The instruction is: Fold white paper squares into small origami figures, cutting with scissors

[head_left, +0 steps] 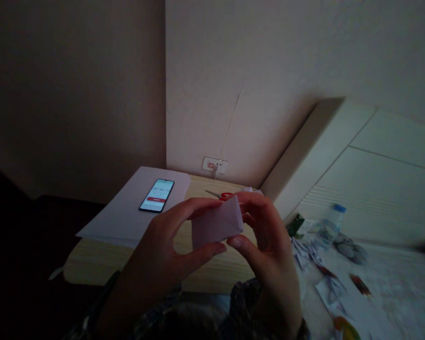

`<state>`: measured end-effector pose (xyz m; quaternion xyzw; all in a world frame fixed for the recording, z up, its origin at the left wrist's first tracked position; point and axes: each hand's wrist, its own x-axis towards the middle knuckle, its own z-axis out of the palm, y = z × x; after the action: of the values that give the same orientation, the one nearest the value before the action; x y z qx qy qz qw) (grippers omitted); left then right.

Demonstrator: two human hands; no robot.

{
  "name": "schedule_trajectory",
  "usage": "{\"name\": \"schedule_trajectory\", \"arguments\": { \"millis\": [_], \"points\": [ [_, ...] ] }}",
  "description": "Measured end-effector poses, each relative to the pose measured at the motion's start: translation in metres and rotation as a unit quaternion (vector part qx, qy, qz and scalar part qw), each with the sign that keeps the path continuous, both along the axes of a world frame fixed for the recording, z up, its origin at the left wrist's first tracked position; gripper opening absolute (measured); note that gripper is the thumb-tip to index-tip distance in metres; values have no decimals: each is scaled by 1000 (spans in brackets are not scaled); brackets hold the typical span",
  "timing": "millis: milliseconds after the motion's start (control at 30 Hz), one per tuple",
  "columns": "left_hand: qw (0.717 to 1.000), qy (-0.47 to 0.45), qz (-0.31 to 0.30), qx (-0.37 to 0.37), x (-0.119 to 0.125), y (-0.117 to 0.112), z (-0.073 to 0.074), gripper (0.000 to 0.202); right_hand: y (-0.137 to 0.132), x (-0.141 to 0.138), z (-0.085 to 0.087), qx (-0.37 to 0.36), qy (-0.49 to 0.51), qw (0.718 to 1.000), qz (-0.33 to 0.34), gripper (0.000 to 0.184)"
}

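Observation:
A small piece of folded white paper [216, 223], flat-faced with a narrow side edge, is held up above the wooden table [92, 267]. My left hand [166, 236] grips it from the left, thumb along the bottom edge and fingers over the top. On the other side, my right hand [269, 241] pinches its right end between thumb and fingers. Behind the paper lie red-handled scissors [224, 195], partly covered by my hands. Some more white paper [252, 190] shows just beyond my right fingers.
Large white sheets [116, 212] lie on the table's left, with a lit phone [157, 195] on top. A wall socket [215, 165] holds a plugged-in cable. To the right, a bed [400, 278] bears a blue-capped bottle [332, 224], paper pieces [306, 252] and small packets [360, 285].

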<state>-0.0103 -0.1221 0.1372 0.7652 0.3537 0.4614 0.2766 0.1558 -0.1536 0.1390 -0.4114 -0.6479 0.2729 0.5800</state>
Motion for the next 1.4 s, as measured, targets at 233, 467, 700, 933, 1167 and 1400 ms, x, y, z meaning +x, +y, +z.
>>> {"name": "schedule_trajectory", "arguments": {
  "millis": [233, 467, 700, 933, 1167, 1400],
  "points": [
    [997, -47, -63, -17, -2, -2, -1, 38, -1, -1, 1, 4, -1, 1000, 15, 33],
    [998, -57, -38, -15, -1, 0, -1, 38, 1, -2, 3, 7, 12, 1000, 15, 28],
    [993, -106, -14, -41, 0, -2, -3, 44, 2, 0, 4, 10, 20, 1000, -4, 13],
    [975, -170, 26, -143, 2, -4, 2, 55, 2, 1, 4, -15, 6, 999, -45, 14],
    [991, -91, 66, -74, 0, 4, -6, 51, 3, 0, 3, -30, 4, 999, -26, 10],
    [997, -15, 63, -47, 2, 7, -8, 60, 5, -2, 5, -54, -26, 998, -37, 11]
  ]
}}
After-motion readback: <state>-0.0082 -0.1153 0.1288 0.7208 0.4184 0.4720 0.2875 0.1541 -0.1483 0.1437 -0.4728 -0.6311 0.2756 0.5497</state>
